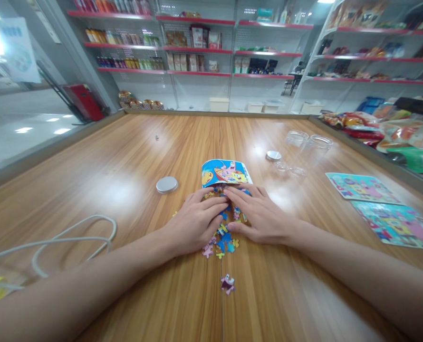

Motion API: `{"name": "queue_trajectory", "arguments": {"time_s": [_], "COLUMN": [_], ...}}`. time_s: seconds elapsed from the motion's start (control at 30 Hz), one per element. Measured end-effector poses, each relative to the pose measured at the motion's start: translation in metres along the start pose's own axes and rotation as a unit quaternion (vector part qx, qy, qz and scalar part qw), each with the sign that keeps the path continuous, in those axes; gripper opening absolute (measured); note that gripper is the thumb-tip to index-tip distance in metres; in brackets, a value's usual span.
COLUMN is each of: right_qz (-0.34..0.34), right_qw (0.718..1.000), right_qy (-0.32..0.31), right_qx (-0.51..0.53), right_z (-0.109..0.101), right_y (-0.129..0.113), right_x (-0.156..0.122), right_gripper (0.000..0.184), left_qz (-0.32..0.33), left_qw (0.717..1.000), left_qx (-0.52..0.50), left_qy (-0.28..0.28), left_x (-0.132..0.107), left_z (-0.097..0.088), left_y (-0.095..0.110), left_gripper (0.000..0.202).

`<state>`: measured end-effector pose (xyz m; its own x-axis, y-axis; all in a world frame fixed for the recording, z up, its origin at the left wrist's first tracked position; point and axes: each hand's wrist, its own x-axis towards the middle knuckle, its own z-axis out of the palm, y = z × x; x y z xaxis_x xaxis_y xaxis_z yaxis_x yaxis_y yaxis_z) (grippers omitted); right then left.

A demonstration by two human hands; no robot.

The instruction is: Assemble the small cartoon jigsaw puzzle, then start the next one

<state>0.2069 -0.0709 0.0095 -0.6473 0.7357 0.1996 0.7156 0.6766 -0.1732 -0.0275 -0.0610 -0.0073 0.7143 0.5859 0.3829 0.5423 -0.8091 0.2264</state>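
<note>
In the head view, a loose pile of small jigsaw puzzle pieces (221, 231) in blue, yellow and pink lies at the middle of the table. My left hand (197, 219) rests against the pile's left side, fingers stretched out and slightly bent. From the right, my right hand (259, 213) lies over the pile with its fingers extended and its thumb apart. Both sets of fingertips almost meet and hide some of the pieces. Just beyond them is a curved cartoon picture sheet (226, 172). One pink puzzle piece (227, 283) lies alone nearer to me.
Left of the hands are a round silver lid (167, 184) and a white cable (72, 239). To the right lie two cartoon puzzle pictures (366, 186), another silver lid (273, 155) and clear jars (314, 148). Packaged goods (407, 130) line the right edge; shelves (197, 48) stand behind.
</note>
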Motion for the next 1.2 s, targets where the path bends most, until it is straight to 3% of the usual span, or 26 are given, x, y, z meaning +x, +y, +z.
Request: {"name": "queue_trajectory", "arguments": {"time_s": [0.13,0.27,0.43,0.53,0.63,0.77,0.9,1.07,1.2], "right_qz": [-0.015,-0.039,-0.048,-0.028,-0.029,-0.041,-0.038,-0.004,0.006], "right_qw": [0.999,0.99,0.987,0.987,0.988,0.993,0.991,0.991,0.991], "right_qy": [0.031,0.122,0.148,0.158,0.149,0.107,0.12,0.133,0.133], "right_qx": [0.033,0.061,0.041,0.025,0.018,0.029,0.034,0.023,0.003], "right_z": [-0.004,-0.002,0.004,0.006,0.008,0.01,0.01,0.007,0.008], "right_y": [0.0,0.002,0.004,0.006,0.007,0.006,0.006,0.006,0.006], "right_x": [-0.001,-0.003,-0.005,-0.005,-0.004,-0.004,-0.005,-0.005,-0.006], "right_gripper": [0.065,0.042,0.018,0.018,0.016,0.029,0.027,0.041,0.049], "left_qz": [-0.021,-0.02,0.07,0.117,0.107,0.076,0.088,0.194,0.172], "left_qw": [1.0,1.0,0.994,0.991,0.993,0.996,0.993,0.978,0.983], "left_qx": [0.012,0.003,-0.053,-0.065,-0.055,-0.047,-0.068,-0.082,-0.062], "left_qy": [-0.002,0.019,0.062,0.027,-0.009,0.011,0.046,-0.006,-0.001], "left_x": [0.001,0.001,0.001,0.001,0.002,0.002,0.001,0.001,0.0], "left_z": [-0.001,-0.002,-0.007,-0.01,-0.007,0.001,-0.002,-0.011,-0.01], "left_y": [0.001,0.0,0.002,0.004,0.004,-0.003,-0.003,0.007,0.007], "left_gripper": [0.033,0.03,0.024,0.026,0.03,0.024,0.021,0.016,0.016]}}
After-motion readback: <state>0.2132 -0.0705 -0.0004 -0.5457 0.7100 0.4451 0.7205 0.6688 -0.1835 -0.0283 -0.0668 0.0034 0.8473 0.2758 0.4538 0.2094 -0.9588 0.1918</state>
